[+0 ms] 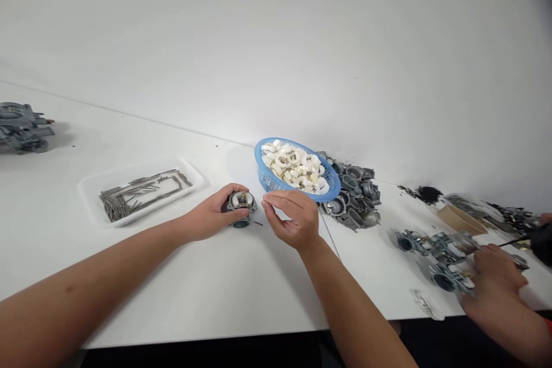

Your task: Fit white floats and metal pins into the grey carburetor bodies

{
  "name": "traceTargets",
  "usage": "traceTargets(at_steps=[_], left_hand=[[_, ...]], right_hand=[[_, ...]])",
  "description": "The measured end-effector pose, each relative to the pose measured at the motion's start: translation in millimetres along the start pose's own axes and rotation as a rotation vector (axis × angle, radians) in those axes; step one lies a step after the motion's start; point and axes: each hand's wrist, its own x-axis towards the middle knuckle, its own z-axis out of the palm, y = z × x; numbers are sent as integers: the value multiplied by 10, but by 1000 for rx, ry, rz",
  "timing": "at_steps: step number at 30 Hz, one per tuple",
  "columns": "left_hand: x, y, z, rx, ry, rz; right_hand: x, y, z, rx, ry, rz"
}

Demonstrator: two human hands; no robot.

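Observation:
My left hand (212,214) grips a small grey metal carburetor part (241,204) resting on the white table (215,287), fingers wrapped round its left side. My right hand (290,217) hovers just right of that part, in front of a blue plastic basket (269,179). Its fingers are curled with thumb and fingertips close together, and I cannot make out anything between them. The basket holds several white plastic rings (294,167). A tiny dark pin (258,223) lies on the table between my hands.
A white tray (90,195) of thin metal pins sits to the left. A grey carburetor body (20,126) lies far left. A pile of grey metal housings (356,192) sits right of the basket. Another person's hand (495,276) handles carburetors (435,250) at the right edge.

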Motion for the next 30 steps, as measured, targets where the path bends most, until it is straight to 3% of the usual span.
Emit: traceTargets(at_steps=[4, 10, 17, 20, 26, 30], left_hand=[[17, -24, -82, -57, -7, 3], [59, -31, -166, -183, -40, 8], [44, -5, -179, -181, -22, -15], [30, 12, -198, -183, -42, -55], [7, 68, -230, -158, -66, -60], [0, 91, -240, -108, -86, -31]], right_hand=[[-11, -8, -9, 145, 45, 159], [-47, 32, 17, 269, -63, 367], [-122, -27, 151, 439, -114, 655], [-108, -47, 155, 444, -208, 763], [-36, -58, 66, 361, -408, 875], [-1, -90, 14, 314, -494, 839]])
